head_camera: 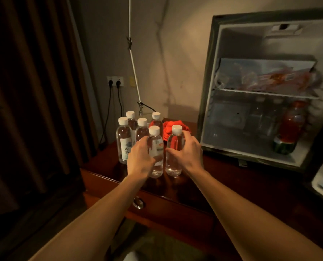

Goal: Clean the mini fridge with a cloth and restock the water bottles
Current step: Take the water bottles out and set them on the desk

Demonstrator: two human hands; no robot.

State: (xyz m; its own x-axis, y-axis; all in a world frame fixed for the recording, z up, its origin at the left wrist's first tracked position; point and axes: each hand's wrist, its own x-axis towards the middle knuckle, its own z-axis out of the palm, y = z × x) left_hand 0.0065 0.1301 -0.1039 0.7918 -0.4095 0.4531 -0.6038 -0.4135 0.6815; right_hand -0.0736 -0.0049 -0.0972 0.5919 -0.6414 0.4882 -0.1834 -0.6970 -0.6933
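I see the open grey mini fridge point(266, 95) standing on the right of the dark red-brown wooden cabinet point(222, 185), a red-filled bottle point(288, 129) on its lower floor and plastic-wrapped packets point(266, 76) on its white wire shelf. Six clear white-capped water bottles point(132, 127) cluster left of it, with the crumpled red cloth point(172, 125) just behind them. My left hand point(140, 159) curls round one front bottle point(156, 153), and my right hand point(185, 149) wraps the front bottle beside it point(173, 147).
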